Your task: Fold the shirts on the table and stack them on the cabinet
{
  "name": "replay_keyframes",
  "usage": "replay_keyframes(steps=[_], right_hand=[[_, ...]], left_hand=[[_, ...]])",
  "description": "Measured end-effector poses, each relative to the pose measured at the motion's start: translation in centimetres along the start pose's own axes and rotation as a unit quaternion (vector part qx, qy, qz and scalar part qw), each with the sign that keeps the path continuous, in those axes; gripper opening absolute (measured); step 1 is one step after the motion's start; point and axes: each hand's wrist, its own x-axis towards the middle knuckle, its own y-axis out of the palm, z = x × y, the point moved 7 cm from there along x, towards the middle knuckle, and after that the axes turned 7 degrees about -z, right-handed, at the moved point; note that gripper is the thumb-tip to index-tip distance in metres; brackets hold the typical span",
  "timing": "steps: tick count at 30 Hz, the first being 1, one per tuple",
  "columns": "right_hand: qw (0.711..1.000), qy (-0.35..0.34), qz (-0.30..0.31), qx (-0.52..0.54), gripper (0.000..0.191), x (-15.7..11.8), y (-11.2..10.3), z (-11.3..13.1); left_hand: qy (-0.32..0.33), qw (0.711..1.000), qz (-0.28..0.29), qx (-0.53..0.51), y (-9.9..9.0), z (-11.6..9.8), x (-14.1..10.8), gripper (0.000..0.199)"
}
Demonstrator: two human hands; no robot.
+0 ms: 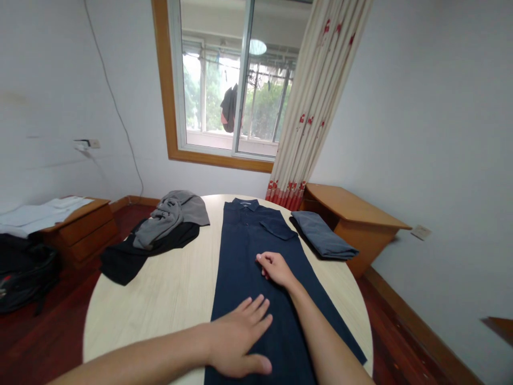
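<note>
A dark navy collared garment (244, 246) lies spread lengthwise over a round light wood table (176, 283), its collar at the far edge. One short sleeve is laid inward over its right side. Low in the view, my left hand (240, 337) is flat over the cloth with its fingers spread, holding nothing. My right hand (276, 268) is above the middle of the garment, fingers curled with thumb and forefinger together. Whether any cloth is pinched there is too small to tell.
Grey and black clothes (168, 219) are heaped at the table's left. A folded grey-blue garment (323, 235) lies at its right edge. Beyond stand a wooden desk (352, 206), a curtain (316, 107) and a window; a drawer cabinet (88, 230) and black bag (28, 272) are at left.
</note>
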Motion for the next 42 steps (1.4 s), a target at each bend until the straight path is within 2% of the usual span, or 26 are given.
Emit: replay_keyframes(steps=[2,3,5,8,10,13,15,16,19,23,26,29,32,35,37,39,40,42], right_hand=[[1.000,0.005,-0.011,0.000,0.043,-0.1,-0.1,0.0],[1.000,0.008,-0.018,0.000,0.042,-0.1,-0.3,0.1],[0.999,0.003,-0.039,-0.017,0.041,-0.5,-1.2,0.6],[0.987,-0.023,-0.091,-0.129,0.035,-1.7,-4.0,1.3],[0.957,0.003,-0.128,-0.260,0.030,-3.2,-6.5,0.9],[0.868,0.127,-0.163,-0.452,0.040,-6.4,-10.8,-1.3],[0.825,0.188,-0.155,-0.509,0.045,-8.5,-13.0,-2.8],[0.818,0.207,-0.144,-0.516,0.044,-9.4,-13.8,-3.4],[0.841,0.238,-0.114,-0.473,0.035,-11.2,-15.3,-4.5],[0.891,0.256,-0.058,-0.371,0.017,-12.0,-15.4,-4.6],[0.915,0.258,-0.028,-0.308,0.025,-12.2,-15.0,-4.1],[0.931,0.252,-0.045,-0.258,0.022,-12.1,-15.2,-3.5],[0.942,0.243,-0.091,-0.215,0.018,-11.9,-15.9,-2.8],[0.950,0.199,-0.141,-0.195,0.023,-11.4,-16.2,-1.4],[0.956,0.122,-0.168,-0.210,0.022,-11.2,-15.5,0.6],[0.960,0.036,-0.175,-0.216,0.019,-11.5,-13.8,2.9],[0.965,0.004,-0.161,-0.207,0.017,-11.8,-12.6,3.9],[0.983,-0.027,-0.060,-0.172,0.013,-12.4,-9.2,5.0]], left_hand=[[0.036,0.992,0.030,-0.113,-0.6,-1.7,-0.3,0.067],[0.035,0.986,0.025,-0.160,-1.3,-1.8,-0.2,0.059],[0.000,0.981,-0.045,-0.189,-3.4,-0.2,0.3,0.051],[-0.031,0.979,-0.172,-0.103,-6.0,2.9,0.6,0.040],[-0.020,0.979,-0.192,-0.065,-6.4,4.0,0.6,0.034],[-0.010,0.983,-0.177,-0.043,-6.1,4.3,0.6,0.030],[0.001,0.987,-0.161,-0.027,-5.8,4.0,0.6,0.029],[0.007,0.988,-0.155,-0.021,-5.7,3.7,0.7,0.029],[0.018,0.989,-0.149,-0.018,-5.5,3.5,0.8,0.029],[0.010,0.988,-0.149,-0.027,-5.3,3.9,0.9,0.028],[-0.002,0.989,-0.147,-0.028,-5.3,4.1,0.8,0.028],[-0.004,0.989,-0.143,-0.028,-5.3,4.0,0.8,0.028],[-0.005,0.990,-0.142,-0.024,-5.4,3.9,0.9,0.028],[-0.008,0.990,-0.139,-0.020,-5.5,3.8,0.9,0.027],[-0.009,0.990,-0.138,-0.019,-5.5,3.7,0.8,0.027],[-0.010,0.990,-0.142,-0.019,-5.5,3.6,0.7,0.026],[-0.009,0.989,-0.147,-0.018,-5.4,3.4,0.6,0.026],[-0.004,0.987,-0.159,-0.016,-5.2,2.9,0.7,0.027]])
